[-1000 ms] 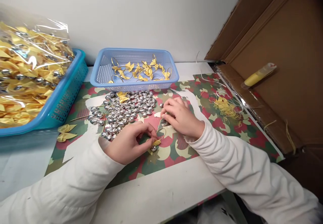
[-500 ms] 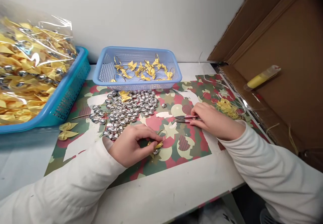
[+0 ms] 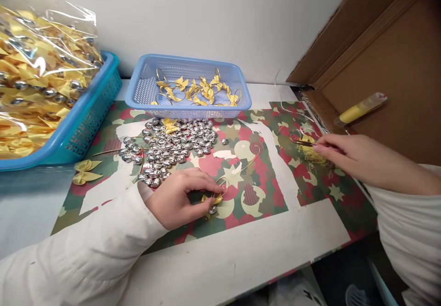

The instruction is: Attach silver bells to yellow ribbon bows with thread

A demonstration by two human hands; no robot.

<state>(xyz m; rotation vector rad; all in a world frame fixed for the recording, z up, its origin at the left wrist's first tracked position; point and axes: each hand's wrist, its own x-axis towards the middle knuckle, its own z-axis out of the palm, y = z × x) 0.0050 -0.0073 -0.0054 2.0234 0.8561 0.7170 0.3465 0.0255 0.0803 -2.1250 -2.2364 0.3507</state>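
Observation:
My left hand (image 3: pixel 188 198) is closed, thumb and fingertips pinching a yellow ribbon bow (image 3: pixel 217 200) against the table. A gold cord loop rises from that bow, and a silver bell (image 3: pixel 212 209) hangs just below it. From the loop a loose cord end (image 3: pixel 255 156) curves off to the right. My right hand (image 3: pixel 339 150) is closed around small scissors (image 3: pixel 303 143), their blades pointing left over a heap of thin yellow strands (image 3: pixel 313 152). Most of the scissors' handle is hidden by the fingers.
Many silver bells (image 3: pixel 179 143) lie behind my left hand, with a bow (image 3: pixel 86 172) to their left. A blue basket (image 3: pixel 188 112) holds corded bows. A bag of belled bows (image 3: pixel 41 71) fills another basket (image 3: pixel 98 99). Cardboard (image 3: pixel 386 67) stands at right.
My right hand has carried the scissors rightward, from beside the left hand to the yellow strands. A loose cord end now shows where it was. My left hand keeps its pinch.

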